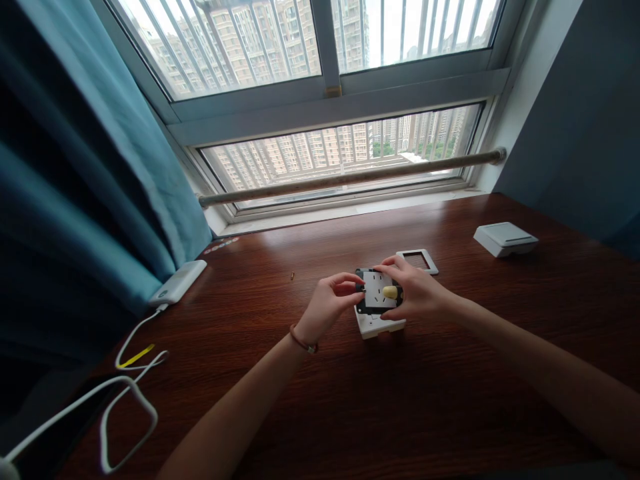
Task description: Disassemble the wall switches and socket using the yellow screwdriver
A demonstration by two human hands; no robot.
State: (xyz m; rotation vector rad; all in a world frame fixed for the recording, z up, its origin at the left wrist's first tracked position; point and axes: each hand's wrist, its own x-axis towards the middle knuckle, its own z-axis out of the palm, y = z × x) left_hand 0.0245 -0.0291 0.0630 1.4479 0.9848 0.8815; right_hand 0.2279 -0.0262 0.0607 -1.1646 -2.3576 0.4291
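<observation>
A white wall socket [371, 291] with a black mounting frame rests, slightly tilted, on a white box [376, 326] on the table. My right hand [417, 291] spans the socket's right side, thumb at the lower edge and fingers at the upper edge. A short pale-yellow handle-like piece [391, 292] sticks out over the socket face by my right palm; how it is held is hidden. At the socket's left edge, the fingertips of my left hand [336, 298] pinch together around something small and dark that I cannot make out.
Behind my right hand lies a white cover frame [429, 261]. A white box [505, 238] stands at the right. One small brass-coloured screw [293, 275] lies left of my hands. A white power bank [179, 283] with a white cable [131, 381] sits by the blue curtain [145, 200].
</observation>
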